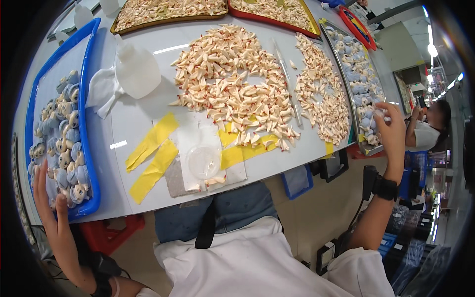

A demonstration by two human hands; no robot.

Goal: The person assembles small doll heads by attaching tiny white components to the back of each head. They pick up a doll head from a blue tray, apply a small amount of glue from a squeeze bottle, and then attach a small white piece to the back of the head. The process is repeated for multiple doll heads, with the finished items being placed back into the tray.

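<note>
In the head view, the left hand point(52, 213) is at the near left, fingers spread and thumb apart, at the near end of a blue tray point(92, 188) that holds small blue-and-cream doll heads point(64, 143). The right hand point(394, 129) is bent over the near part of a metal tray point(372, 150) of similar heads at the far right, fingers curled; whether it pinches one cannot be told. Between the trays, cream pieces point(242, 89) with red tips lie heaped on the table point(111, 198), right of a white bottle point(138, 72).
</note>
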